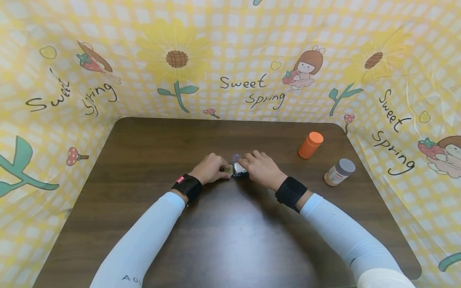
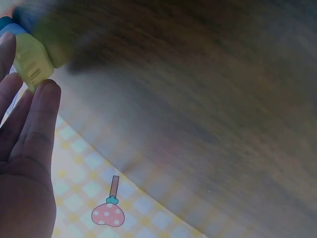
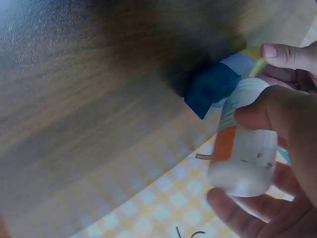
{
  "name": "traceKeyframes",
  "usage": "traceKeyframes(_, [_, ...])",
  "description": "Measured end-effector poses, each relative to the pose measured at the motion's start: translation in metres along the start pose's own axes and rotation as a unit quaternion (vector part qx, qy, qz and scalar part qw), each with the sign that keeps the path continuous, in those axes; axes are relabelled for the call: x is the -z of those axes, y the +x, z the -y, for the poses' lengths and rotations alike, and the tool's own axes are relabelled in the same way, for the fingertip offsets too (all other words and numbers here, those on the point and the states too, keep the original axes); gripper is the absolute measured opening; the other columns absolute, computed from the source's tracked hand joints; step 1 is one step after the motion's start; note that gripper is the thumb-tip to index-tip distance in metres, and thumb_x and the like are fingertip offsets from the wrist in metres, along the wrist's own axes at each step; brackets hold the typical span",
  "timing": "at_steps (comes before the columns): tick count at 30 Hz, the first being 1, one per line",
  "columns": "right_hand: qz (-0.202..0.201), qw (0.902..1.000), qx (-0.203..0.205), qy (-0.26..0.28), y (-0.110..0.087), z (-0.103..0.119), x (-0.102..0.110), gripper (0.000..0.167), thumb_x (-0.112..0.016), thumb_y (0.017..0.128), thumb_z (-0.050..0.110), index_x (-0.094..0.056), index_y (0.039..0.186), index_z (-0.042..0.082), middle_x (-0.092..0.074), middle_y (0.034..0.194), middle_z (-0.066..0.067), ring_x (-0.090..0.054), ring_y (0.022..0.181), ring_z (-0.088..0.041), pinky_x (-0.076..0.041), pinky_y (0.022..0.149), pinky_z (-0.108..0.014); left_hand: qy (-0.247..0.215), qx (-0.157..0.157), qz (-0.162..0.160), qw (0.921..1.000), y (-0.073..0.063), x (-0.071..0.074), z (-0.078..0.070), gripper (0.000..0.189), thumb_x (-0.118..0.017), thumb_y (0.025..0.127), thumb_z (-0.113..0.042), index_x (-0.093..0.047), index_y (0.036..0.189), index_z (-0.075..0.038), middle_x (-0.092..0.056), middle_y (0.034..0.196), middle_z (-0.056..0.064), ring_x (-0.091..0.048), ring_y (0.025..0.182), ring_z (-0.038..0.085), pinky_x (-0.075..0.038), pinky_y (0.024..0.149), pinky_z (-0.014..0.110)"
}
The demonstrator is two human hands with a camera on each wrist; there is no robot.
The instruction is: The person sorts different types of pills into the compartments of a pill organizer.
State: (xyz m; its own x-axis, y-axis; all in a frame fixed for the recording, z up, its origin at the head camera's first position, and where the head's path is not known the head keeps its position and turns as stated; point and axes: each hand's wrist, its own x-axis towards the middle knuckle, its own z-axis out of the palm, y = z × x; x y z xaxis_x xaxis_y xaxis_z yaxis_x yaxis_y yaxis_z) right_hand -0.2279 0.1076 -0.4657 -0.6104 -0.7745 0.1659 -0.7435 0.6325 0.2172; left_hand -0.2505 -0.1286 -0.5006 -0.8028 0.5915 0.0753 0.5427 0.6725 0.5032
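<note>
My left hand (image 1: 210, 169) pinches the yellow end of a small yellow and blue box (image 2: 34, 62) between thumb and fingertips. The dark blue end of this box (image 3: 210, 89) points toward my right hand (image 1: 265, 171). That right hand grips a small white bottle (image 3: 242, 166) with an orange patch on its label, thumb on one side and fingers curled round the other. The bottle's far end overlaps the box in the right wrist view. In the head view the fingers hide much of the bottle.
An orange cylindrical container (image 1: 310, 145) stands at the back right of the brown table (image 1: 151, 144). Nearer the right edge stands a clear jar with a grey lid (image 1: 339, 172). Yellow checked cloth (image 1: 201, 40) rises behind and beside the table.
</note>
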Motion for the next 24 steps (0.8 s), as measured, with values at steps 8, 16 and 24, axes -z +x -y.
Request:
traceKeyframes(8, [0.005, 0.9996, -0.007, 0.025, -0.0018, -0.003, -0.0023, 0.054, -0.078, 0.089, 0.012, -0.061, 0.141, 0.011, -0.066, 0.126, -0.013, -0.06, 0.111, -0.033, -0.053, 0.094, -0.044, 0.001, 0.002, -0.002, 1.0, -0.0011, 0.0012, -0.0018, 0.014, -0.084, 0.088, -0.021, -0.082, 0.098, -0.012, -0.075, 0.098, -0.001, -0.06, 0.074, 0.009, -0.051, 0.066, 0.026])
traceKeyframes(16, [-0.008, 0.9997, 0.011, 0.018, 0.0011, -0.0038, -0.0032, 0.052, -0.08, 0.087, 0.014, -0.065, 0.137, 0.012, -0.066, 0.122, -0.011, -0.058, 0.106, -0.031, -0.053, 0.087, -0.041, -0.004, 0.006, 0.001, 1.0, -0.0013, 0.0026, -0.0025, 0.01, -0.084, 0.088, -0.021, -0.08, 0.091, -0.013, -0.07, 0.085, -0.006, -0.056, 0.067, 0.009, -0.047, 0.06, 0.025])
traceKeyframes(24, [-0.003, 0.9998, 0.018, 0.008, 0.005, 0.0005, -0.0012, 0.048, -0.08, 0.088, 0.015, -0.068, 0.134, 0.013, -0.066, 0.119, -0.01, -0.056, 0.101, -0.031, -0.051, 0.085, -0.041, -0.003, 0.002, 0.003, 1.0, -0.0005, 0.0015, -0.0003, 0.013, -0.084, 0.088, -0.022, -0.081, 0.096, -0.012, -0.072, 0.088, -0.004, -0.056, 0.068, 0.008, -0.047, 0.061, 0.025])
